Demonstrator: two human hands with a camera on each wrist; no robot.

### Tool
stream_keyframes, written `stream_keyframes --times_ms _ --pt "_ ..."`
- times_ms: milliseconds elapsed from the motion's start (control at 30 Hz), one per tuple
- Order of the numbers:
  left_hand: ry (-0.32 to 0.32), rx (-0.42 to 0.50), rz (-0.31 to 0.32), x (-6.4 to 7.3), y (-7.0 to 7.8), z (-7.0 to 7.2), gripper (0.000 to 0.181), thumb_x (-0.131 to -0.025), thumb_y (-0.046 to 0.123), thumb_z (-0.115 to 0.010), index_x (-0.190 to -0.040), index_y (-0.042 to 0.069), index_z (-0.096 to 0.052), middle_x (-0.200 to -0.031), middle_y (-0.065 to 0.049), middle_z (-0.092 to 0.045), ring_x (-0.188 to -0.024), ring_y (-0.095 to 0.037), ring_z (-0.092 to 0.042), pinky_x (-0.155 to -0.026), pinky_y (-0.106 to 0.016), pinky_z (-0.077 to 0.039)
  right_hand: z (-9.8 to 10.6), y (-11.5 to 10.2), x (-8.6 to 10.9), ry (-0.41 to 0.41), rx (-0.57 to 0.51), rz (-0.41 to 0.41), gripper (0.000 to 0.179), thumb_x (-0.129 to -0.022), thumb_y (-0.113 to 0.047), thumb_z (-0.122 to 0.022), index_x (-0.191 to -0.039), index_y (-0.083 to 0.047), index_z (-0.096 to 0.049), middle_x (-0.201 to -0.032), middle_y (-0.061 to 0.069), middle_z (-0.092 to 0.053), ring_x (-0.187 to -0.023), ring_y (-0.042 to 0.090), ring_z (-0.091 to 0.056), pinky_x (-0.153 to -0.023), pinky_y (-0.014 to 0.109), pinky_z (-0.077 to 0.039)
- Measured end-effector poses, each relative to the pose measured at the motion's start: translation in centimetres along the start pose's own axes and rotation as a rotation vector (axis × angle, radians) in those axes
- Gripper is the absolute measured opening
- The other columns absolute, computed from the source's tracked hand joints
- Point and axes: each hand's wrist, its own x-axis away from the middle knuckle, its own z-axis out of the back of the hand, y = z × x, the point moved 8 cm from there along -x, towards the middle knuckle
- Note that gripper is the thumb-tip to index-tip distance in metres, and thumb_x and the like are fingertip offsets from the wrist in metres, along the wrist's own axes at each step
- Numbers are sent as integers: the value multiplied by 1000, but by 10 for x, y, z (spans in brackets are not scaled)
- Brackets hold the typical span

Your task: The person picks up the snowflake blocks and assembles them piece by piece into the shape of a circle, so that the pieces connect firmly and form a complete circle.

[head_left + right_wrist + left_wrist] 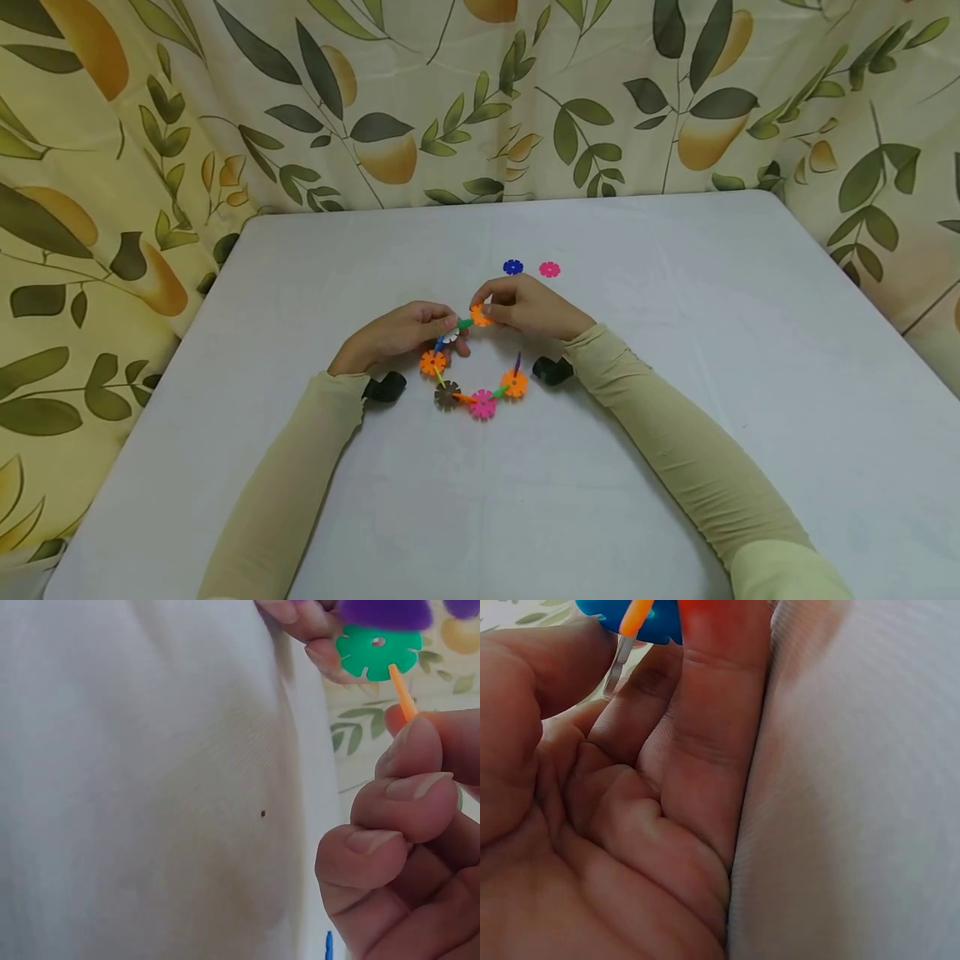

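Note:
A curved chain of slotted plastic flower discs, with a pink disc [483, 405] at its near side, lies on the white table between the hands. My left hand [393, 335] pinches the chain's upper left part, near a white disc [450, 336]. With thumb and fingertips my right hand [536, 307] pinches an orange disc [481, 315]. In the right wrist view this orange disc is edge-on, its tip meeting the rim of a green disc [379, 654]. A blue disc [656, 622] shows by the left fingers. An upright purple disc [517, 364] stands at the chain's other end.
A loose dark blue disc [513, 267] and a loose pink disc [550, 269] lie beyond the right hand. Black wrist devices sit under both wrists. Behind the white table [637, 250] hangs a leaf-patterned curtain [465, 100].

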Motion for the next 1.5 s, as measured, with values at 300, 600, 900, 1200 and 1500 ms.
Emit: stream_keyframes --times_ms 300,600,900,1200,1500 --pt "-15 10 -21 -1 1 0 34 -118 22 -45 -118 -2 -69 -110 -15 -77 -96 -27 -65 -87 -34 -53 8 -2 0 49 37 -33 25 -102 -2 -57 -116 -2 -77 -84 6 -63 -77 23 -55 -70 31 -45" --pt "3 4 -2 -2 1 3 35 -118 22 -44 -119 -3 -69 -110 -15 -78 -104 -27 -65 -95 -35 -50 14 6 2 57 8 -104 21 -104 -4 -61 -116 1 -78 -82 7 -65 -71 21 -56 -64 28 -46" --pt "0 -40 -24 -3 3 2 35 -118 22 -44 -117 -3 -69 -110 -14 -78 -98 -26 -63 -90 -34 -50 1 -1 0 32 -26 -46 22 -101 1 -60 -114 2 -78 -75 5 -63 -64 20 -54 -61 28 -46" --pt "6 -8 -12 -4 0 3 34 -118 21 -43 -117 -4 -67 -111 -14 -78 -89 -23 -64 -85 -32 -52 -3 0 -1 63 -26 -59 18 -104 -2 -63 -113 2 -77 -72 5 -61 -62 20 -53 -60 29 -45" --pt "19 5 -13 -4 0 2 29 -117 17 -44 -116 -5 -64 -110 -16 -78 -86 -24 -65 -82 -31 -54 -6 -2 0 84 -6 -80 18 -104 -3 -63 -113 2 -78 -73 6 -64 -61 18 -55 -60 28 -46"
